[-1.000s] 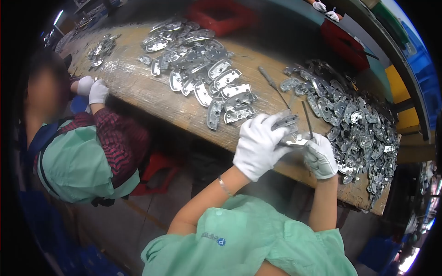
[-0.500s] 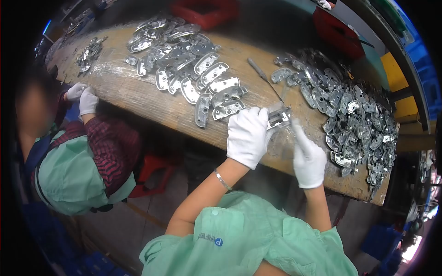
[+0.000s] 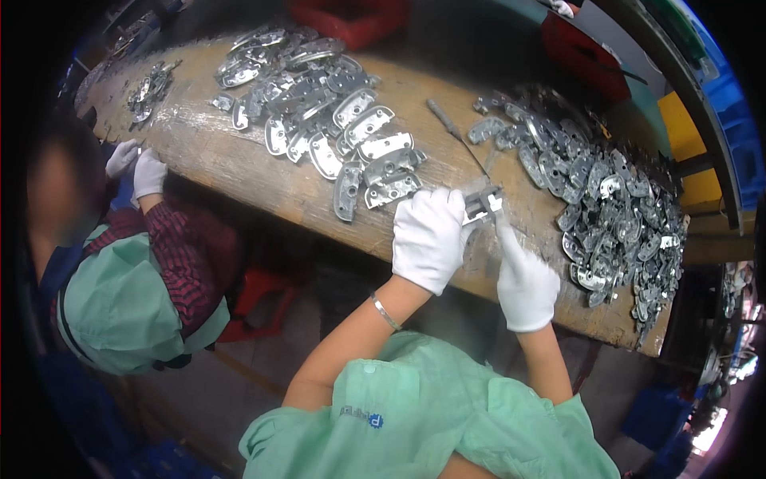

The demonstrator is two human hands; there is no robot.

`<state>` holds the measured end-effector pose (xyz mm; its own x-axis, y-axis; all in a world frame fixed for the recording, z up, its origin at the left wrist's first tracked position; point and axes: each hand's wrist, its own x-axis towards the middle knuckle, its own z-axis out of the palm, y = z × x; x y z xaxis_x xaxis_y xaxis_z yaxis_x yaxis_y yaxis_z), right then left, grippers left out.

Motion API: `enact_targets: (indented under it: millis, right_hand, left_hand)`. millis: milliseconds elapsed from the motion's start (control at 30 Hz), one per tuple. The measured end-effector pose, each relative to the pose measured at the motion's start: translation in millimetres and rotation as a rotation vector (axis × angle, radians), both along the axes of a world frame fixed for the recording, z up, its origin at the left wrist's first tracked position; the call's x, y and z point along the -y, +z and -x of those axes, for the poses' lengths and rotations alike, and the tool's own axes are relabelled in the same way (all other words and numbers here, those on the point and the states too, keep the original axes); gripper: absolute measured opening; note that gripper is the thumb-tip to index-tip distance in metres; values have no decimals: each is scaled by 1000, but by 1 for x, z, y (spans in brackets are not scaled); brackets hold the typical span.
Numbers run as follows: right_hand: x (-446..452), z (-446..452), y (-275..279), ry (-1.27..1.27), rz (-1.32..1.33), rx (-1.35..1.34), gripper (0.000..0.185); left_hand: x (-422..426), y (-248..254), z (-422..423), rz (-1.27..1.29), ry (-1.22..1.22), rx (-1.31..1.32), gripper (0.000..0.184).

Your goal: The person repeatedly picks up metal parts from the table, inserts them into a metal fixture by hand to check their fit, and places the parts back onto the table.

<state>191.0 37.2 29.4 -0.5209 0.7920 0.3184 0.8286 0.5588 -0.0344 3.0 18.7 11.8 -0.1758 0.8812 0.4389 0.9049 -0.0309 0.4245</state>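
Note:
My left hand (image 3: 429, 241), in a white glove, is closed on a small silver metal part (image 3: 482, 207) held over the front edge of the table. The part has slots in its face. My right hand (image 3: 528, 286), gloved too, is closed, with its index finger reaching up to the right end of the part. Whatever it grips is hidden by the fingers and blur. On the table behind the part lies a thin file-like tool (image 3: 452, 128) with a grey handle. Left of my left hand are curved metal parts (image 3: 395, 190).
A pile of curved metal pieces (image 3: 307, 96) covers the table's (image 3: 231, 172) middle; a bigger heap (image 3: 614, 211) lies at right. A smaller pile (image 3: 150, 92) is at far left, near a co-worker's gloved hands (image 3: 149, 172). Red bins (image 3: 351, 22) stand behind. A red stool (image 3: 259, 307) is below.
My right hand has shifted slightly left, bringing its fingertip closer to the metal part's end. My left hand keeps hold of the part, which looks slightly turned.

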Motion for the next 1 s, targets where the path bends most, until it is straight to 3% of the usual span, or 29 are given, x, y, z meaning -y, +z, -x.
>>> enact_targets:
  millis: [167,267,400,1000]
  right_hand:
    - [-4,6,22,93,164,-200,56]
    - [0,-6,18,35,67,-205,58]
    - [-6,0,-2,-9,-39,-24,60]
    - [-18,12,11,-14,8,3,56]
  left_hand:
    - [-1,2,5,-22,-10,-23,36]
    - [-1,0,2,-20,-32,-3,37]
    - [-1,0,3,-44,6,-38,36]
    - [-1,1,1,-65,10,-37,35]
